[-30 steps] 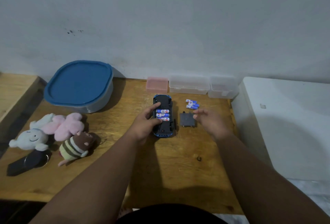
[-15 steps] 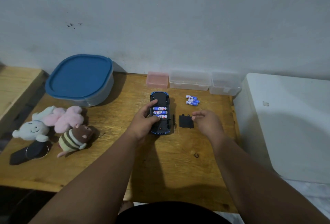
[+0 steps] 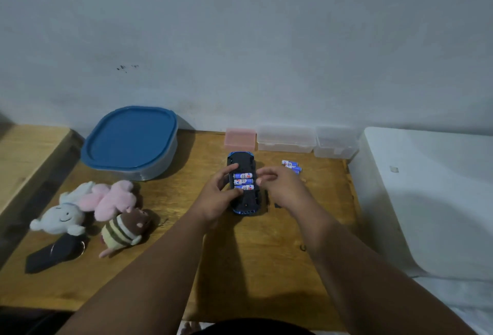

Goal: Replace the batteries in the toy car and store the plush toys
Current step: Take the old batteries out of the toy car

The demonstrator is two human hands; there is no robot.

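Toy car (image 3: 248, 201) within left grip (image 3: 216, 198).

Dim, bluish light, soft shadows, slight wide-angle bowing at edges.

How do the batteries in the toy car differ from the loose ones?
The fitted batteries sit in a neat row in the toy car's open compartment; the loose batteries lie bunched on the table. The left hand grips the car around the fitted ones; no hand holds the loose ones. Both look blue and white.
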